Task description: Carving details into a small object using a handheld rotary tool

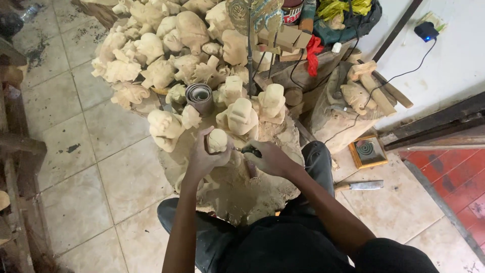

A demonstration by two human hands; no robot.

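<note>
My left hand grips a small pale rounded wood carving and holds it upright over a large flat wooden block between my knees. My right hand is closed on a small dark-handled carving tool, whose tip touches the right side of the carving. Both forearms reach forward from my black-clothed lap.
A big pile of rough pale wood carvings fills the floor ahead, with a roll of sandpaper among them. A stump with carved pieces stands right. A flat blade and a small wooden box lie on tiles.
</note>
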